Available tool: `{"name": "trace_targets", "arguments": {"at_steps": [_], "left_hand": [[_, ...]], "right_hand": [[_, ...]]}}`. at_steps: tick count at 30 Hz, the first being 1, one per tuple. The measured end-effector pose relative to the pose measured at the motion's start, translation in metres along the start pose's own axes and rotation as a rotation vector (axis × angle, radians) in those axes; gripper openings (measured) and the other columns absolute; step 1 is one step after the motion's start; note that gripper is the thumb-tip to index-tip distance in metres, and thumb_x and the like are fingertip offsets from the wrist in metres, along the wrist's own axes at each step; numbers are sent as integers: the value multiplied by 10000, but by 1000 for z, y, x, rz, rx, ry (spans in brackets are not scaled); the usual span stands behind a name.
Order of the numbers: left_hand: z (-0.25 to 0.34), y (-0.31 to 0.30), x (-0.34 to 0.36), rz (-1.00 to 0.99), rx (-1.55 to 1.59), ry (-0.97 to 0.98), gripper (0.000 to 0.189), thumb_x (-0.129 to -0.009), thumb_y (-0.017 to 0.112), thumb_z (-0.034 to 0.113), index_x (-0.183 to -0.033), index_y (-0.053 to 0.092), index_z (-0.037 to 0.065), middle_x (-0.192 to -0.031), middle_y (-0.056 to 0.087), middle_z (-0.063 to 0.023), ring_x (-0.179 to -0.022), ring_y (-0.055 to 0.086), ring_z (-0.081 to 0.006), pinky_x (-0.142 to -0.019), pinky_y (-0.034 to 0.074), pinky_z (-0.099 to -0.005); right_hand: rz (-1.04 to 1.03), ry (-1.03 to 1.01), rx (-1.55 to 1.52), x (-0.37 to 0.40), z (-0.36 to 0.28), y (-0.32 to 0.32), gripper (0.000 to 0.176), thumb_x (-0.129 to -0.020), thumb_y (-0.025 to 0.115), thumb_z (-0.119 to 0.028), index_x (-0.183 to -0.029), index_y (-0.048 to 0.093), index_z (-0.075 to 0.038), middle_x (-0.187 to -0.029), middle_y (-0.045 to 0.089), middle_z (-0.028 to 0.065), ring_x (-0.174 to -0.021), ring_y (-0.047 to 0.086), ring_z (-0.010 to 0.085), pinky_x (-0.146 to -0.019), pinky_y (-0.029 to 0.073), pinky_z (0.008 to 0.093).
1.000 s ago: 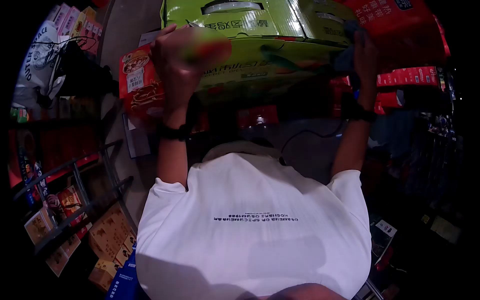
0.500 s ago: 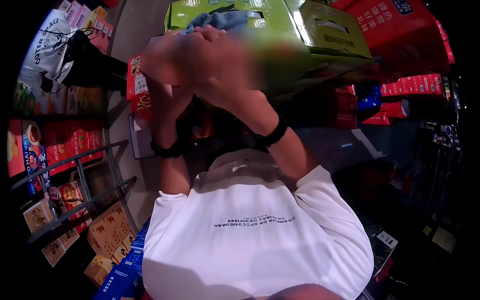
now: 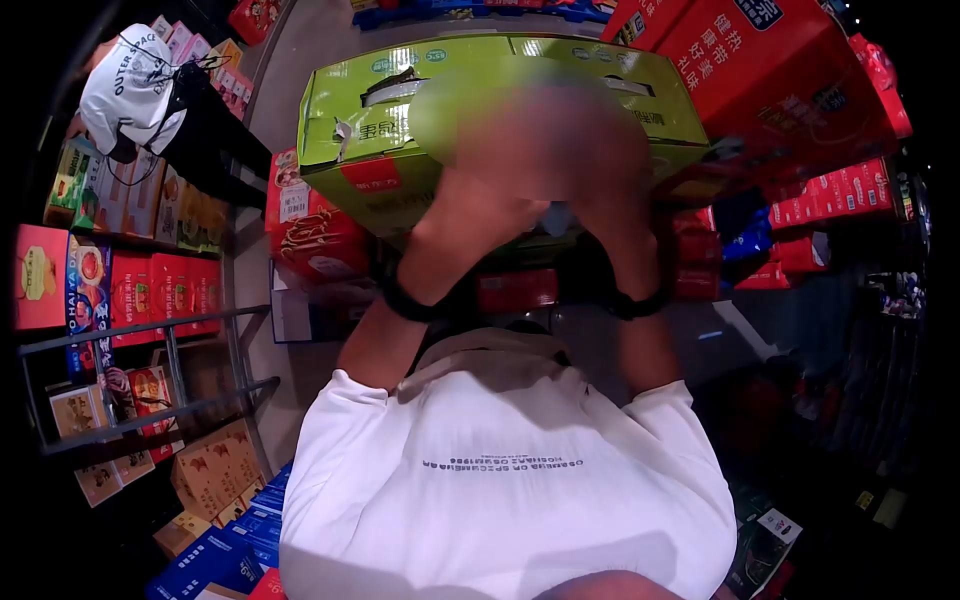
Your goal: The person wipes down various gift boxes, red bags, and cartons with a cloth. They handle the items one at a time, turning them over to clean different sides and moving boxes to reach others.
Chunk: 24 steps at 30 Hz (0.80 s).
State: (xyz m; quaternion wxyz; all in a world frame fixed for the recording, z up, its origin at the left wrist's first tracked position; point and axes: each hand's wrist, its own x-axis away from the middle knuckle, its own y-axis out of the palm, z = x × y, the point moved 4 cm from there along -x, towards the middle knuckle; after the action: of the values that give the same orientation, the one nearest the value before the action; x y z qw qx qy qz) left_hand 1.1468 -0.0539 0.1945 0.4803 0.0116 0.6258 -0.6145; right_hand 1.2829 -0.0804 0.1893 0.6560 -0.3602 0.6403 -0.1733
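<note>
My left hand (image 3: 490, 190) and my right hand (image 3: 605, 185) are close together over the front of a large green carton (image 3: 330, 95). A blur covers both hands, so their fingers cannot be made out. A bit of bluish-grey cloth (image 3: 556, 217) shows just below and between them; which hand holds it is hidden. The carton has torn handle slots on its top and a red label (image 3: 371, 174) at its near left edge. Black bands circle both wrists.
A red carton (image 3: 318, 238) stands left of the green one, and a big red gift box (image 3: 755, 85) leans at the right. A person in a white shirt (image 3: 135, 85) is at the upper left. Metal rails (image 3: 150, 335) and shelves of boxed goods line the left side.
Both hands have moved right across the green carton, uncovering its left side. The cloth, earlier beyond my hands on the carton top, now shows below them. The view has shifted.
</note>
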Motion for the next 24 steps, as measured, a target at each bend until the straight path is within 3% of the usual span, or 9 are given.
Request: {"name": "trace_targets", "arguments": {"at_steps": [3,6,9,10,13,18,22,23,24], "left_hand": [[30,42,-27,-55,48,8,519,-822,655,146,-1309,527,23,-1270,587,-201,-1170,589,-323,-1003,458,-421],[52,69,-44,148,91,29,382,-808,671,174,-1153,582,36,-1072,622,-144,-1041,624,-295,-965,465,-421],[58,65,-41,157,-84,74,306,-778,708,232,-1016,618,62,-968,625,-104,-991,634,-263,-946,451,-412],[56,51,-40,107,25,-32,309,-768,727,269,-1003,631,92,-957,631,-62,-986,633,-235,-913,441,-409],[35,21,-14,141,-99,-49,356,-733,767,336,-984,636,121,-943,621,-34,-953,616,-232,-866,418,-405],[-8,-24,45,266,-209,-84,373,-748,771,369,-929,589,97,-908,559,-78,-854,561,-269,-796,412,-426],[-8,-9,72,249,-134,-242,360,-771,753,355,-908,563,81,-890,544,-92,-820,564,-295,-730,434,-428],[-2,4,71,219,-89,-261,367,-762,758,340,-908,549,76,-881,542,-98,-823,577,-315,-718,453,-430],[5,16,67,195,-46,-279,375,-753,762,326,-907,536,70,-872,541,-104,-826,591,-335,-706,473,-432]], "right_hand": [[11,25,18,24,57,-11,408,-873,714,-250,-1227,625,-68,-1248,638,141,-1225,581,317,-1064,403,467],[-2,101,-20,43,92,-23,446,-889,698,-243,-1284,596,-61,-1321,601,154,-1277,538,320,-1085,369,489],[22,82,-43,52,100,-28,457,-901,680,-229,-1315,582,-61,-1361,578,161,-1293,525,331,-1083,361,474],[-9,79,-95,54,100,-25,477,-907,661,-237,-1344,562,-75,-1402,547,151,-1346,476,328,-1114,309,502],[-75,41,-31,56,72,-5,621,-858,687,-301,-1435,491,-180,-1521,436,63,-1467,325,275,-1141,156,632],[-66,-67,-206,51,-2,29,680,-796,735,-273,-1427,482,-288,-1585,336,16,-1495,267,268,-1124,123,686],[137,-94,-336,61,-22,36,536,-789,728,-169,-1298,595,-269,-1486,460,23,-1392,397,292,-1058,247,613],[194,-76,-347,66,-20,37,474,-764,724,-151,-1226,648,-228,-1361,535,35,-1247,483,288,-1007,307,530],[189,-80,-358,75,-13,40,474,-764,724,-151,-1226,648,-228,-1361,535,35,-1247,483,288,-1007,307,530]]}}
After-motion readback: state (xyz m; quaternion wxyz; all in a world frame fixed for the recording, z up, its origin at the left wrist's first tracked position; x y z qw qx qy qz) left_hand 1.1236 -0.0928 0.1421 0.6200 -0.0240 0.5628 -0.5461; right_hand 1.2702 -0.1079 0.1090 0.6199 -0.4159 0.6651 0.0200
